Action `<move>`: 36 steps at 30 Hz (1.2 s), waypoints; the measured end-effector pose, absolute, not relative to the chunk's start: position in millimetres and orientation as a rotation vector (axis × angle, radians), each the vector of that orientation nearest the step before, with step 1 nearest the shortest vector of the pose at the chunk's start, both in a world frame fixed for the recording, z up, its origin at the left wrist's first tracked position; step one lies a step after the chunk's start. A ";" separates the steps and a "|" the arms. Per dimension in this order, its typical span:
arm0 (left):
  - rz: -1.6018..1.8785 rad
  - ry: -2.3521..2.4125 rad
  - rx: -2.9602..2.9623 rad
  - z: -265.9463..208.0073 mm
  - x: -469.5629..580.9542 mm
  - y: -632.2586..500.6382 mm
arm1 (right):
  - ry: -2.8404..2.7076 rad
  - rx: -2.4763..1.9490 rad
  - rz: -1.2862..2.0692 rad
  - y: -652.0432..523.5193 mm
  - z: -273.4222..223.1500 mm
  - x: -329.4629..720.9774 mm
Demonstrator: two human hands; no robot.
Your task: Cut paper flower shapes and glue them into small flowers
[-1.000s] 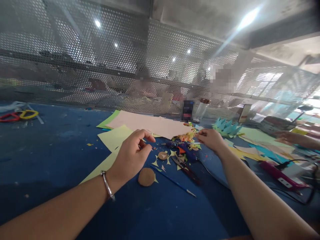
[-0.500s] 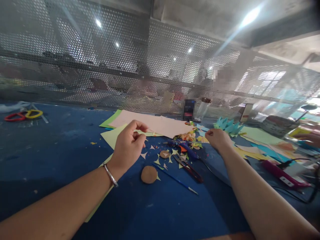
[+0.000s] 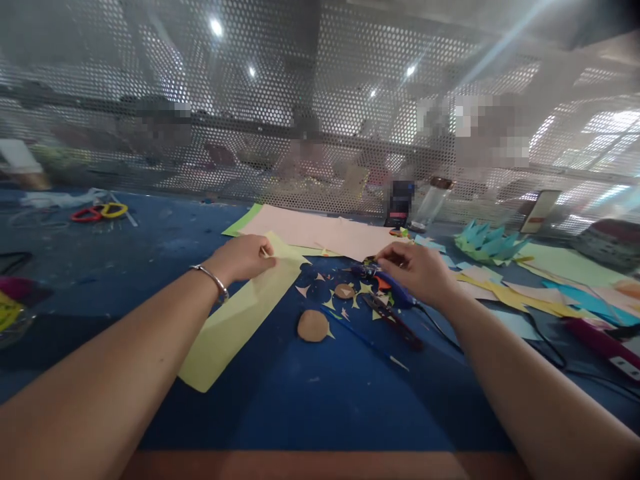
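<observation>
My left hand (image 3: 245, 259) is closed in a pinch at the upper part of a long pale yellow sheet of paper (image 3: 235, 333). A bracelet circles that wrist. My right hand (image 3: 417, 268) has its fingertips pinched together over the nozzle end of a blue glue gun (image 3: 397, 290); what they hold, if anything, is hidden. Close below it lie dark-handled pliers (image 3: 395, 320) and a thin blue brush (image 3: 363, 335). A round brown disc (image 3: 313, 326) and a smaller one (image 3: 345, 291) rest among small pointed paper scraps (image 3: 365, 289).
Pink paper (image 3: 320, 233) lies at the back before a perforated metal screen (image 3: 280, 133). A phone (image 3: 400, 203) and a glass bottle (image 3: 433, 203) stand there. Right: a blue paper flower (image 3: 487, 241), paper strips, a magenta power strip (image 3: 603, 347). Left: scissors (image 3: 103, 212).
My view has shifted left and down. My left hand has come down onto the yellow sheet, which has shifted. My right hand has moved left over the glue gun and scraps.
</observation>
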State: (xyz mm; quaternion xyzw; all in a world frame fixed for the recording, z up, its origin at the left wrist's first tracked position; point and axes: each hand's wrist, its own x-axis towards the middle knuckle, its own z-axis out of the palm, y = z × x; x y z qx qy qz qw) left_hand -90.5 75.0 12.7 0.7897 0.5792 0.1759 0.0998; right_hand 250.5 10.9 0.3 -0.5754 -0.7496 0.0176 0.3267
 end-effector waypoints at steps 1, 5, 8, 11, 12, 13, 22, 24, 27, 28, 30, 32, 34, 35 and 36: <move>0.422 1.711 2.335 13.8 -92.1 74.1 | -2.014 -1.474 0.083 6.6 1.1 244.2; 0.101 1.639 2.416 18.0 -88.2 64.3 | -2.205 -1.358 0.214 -8.0 3.0 222.3; 0.026 1.417 2.457 19.3 -82.5 56.7 | -2.282 -1.310 0.294 -14.0 3.1 212.3; 0.026 1.354 2.452 18.5 -81.8 54.4 | -2.278 -1.320 0.303 -13.8 2.5 211.7; 0.036 1.405 2.450 18.1 -82.6 54.7 | -2.268 -1.330 0.281 -12.3 2.3 213.6; 0.034 1.474 2.446 17.8 -83.5 55.3 | -2.255 -1.344 0.251 -10.1 2.1 216.5; -0.166 1.634 2.436 25.9 -85.0 55.1 | -1.766 -1.759 -0.106 26.7 -1.9 283.8; -0.166 1.615 2.447 26.7 -85.4 54.2 | -1.676 -1.828 -0.152 33.7 -5.3 299.7; -0.159 1.568 2.479 27.1 -85.6 52.6 | -1.646 -1.879 -0.176 41.2 -11.7 313.0; -0.160 1.553 2.491 27.6 -85.5 52.0 | -1.659 -1.881 -0.174 43.2 -13.8 314.2; -0.168 1.538 2.512 29.0 -85.3 50.7 | -1.704 -1.873 -0.166 47.4 -17.9 312.6; -0.180 1.519 2.538 30.7 -85.8 50.0 | -1.751 -1.857 -0.169 52.3 -21.7 307.7; -0.215 1.502 2.549 31.4 -87.1 50.4 | -1.787 -1.836 -0.186 58.0 -25.1 302.2; -0.227 1.498 2.549 31.1 -87.9 50.9 | -1.802 -1.822 -0.196 60.8 -26.6 299.9; -0.232 1.496 2.548 30.3 -88.6 51.6 | -1.816 -1.805 -0.206 63.3 -27.9 298.0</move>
